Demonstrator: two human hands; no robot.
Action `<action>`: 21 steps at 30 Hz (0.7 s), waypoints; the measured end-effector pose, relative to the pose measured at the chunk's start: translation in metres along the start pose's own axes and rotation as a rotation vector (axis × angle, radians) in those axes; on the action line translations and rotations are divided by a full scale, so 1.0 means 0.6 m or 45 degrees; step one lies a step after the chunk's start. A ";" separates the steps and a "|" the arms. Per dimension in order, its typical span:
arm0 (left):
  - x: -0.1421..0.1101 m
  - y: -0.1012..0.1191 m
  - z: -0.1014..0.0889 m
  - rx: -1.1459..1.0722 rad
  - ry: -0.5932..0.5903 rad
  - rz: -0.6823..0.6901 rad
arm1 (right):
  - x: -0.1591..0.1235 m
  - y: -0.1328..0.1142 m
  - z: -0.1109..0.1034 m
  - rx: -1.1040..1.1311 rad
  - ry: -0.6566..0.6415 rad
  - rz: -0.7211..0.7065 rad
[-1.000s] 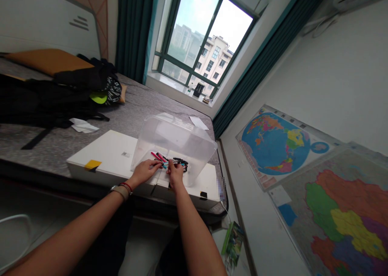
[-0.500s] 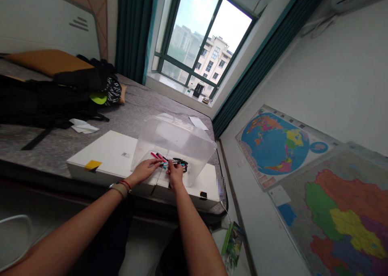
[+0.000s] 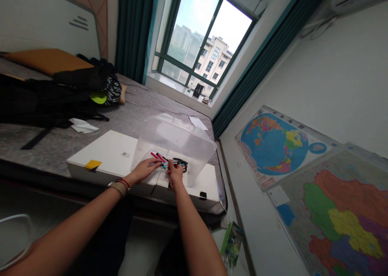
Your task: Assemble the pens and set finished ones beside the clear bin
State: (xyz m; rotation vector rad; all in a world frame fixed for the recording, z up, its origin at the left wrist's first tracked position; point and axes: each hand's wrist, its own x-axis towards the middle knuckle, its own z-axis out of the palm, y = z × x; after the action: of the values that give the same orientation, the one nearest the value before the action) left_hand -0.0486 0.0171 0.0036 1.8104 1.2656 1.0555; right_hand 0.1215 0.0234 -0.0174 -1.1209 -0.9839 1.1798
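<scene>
A clear plastic box [image 3: 182, 136] lies tipped on its side with its opening toward me. Inside it is a loose pile of pens, with red pens [image 3: 155, 155] at the left and black pens [image 3: 181, 161] at the right. My left hand [image 3: 145, 170] reaches in from the left, its fingertips pinched at one end of a slim pale pen [image 3: 166, 163]. The other end is between the closed thumb and fingers of my right hand [image 3: 175, 174]. The held pen lies roughly level, just in front of the pile.
White boxes [image 3: 104, 148] with flaps lie beneath the plastic box at the edge of a grey bed [image 3: 136, 100]. Black bags [image 3: 39, 102] and a crumpled tissue [image 3: 83, 125] lie to the left. A paper sheet [image 3: 198, 123] is behind; wall maps [image 3: 274, 142] hang at the right.
Both hands stay in almost the same place with the pen between them. My left forearm has dropped very slightly; the view has barely shifted.
</scene>
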 end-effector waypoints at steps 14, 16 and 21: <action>-0.006 0.002 -0.002 -0.001 -0.022 0.017 | -0.003 -0.005 0.002 0.017 0.006 0.002; -0.006 0.003 -0.001 -0.002 -0.007 -0.006 | -0.004 -0.007 0.003 0.040 0.008 0.009; -0.005 0.003 0.000 0.075 -0.053 -0.015 | -0.007 -0.013 0.002 0.045 -0.019 0.019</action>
State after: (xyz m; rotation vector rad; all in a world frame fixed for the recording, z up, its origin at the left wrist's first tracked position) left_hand -0.0483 0.0140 0.0042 1.8572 1.2933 0.9780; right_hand 0.1213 0.0191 -0.0093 -1.0945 -0.9647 1.2145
